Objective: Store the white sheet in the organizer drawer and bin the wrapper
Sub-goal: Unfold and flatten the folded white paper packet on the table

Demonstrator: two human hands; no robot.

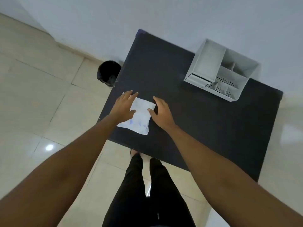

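Observation:
A white wrapper packet (139,117) with faint blue print lies flat near the left edge of the dark table (205,128). My left hand (125,106) rests on its left side, fingers spread, thumb on the packet. My right hand (161,113) touches its right edge, thumb on the packet. Neither hand has lifted it. The white sheet itself is not visible apart from the packet. A white desk organizer (221,69) with several compartments and a low drawer slot stands at the table's far right. A black bin (109,73) stands on the floor beyond the table's left edge.
The table stands against a pale wall (164,17). Beige floor tiles (41,95) spread to the left. My legs in black trousers (147,185) are below the table's near edge.

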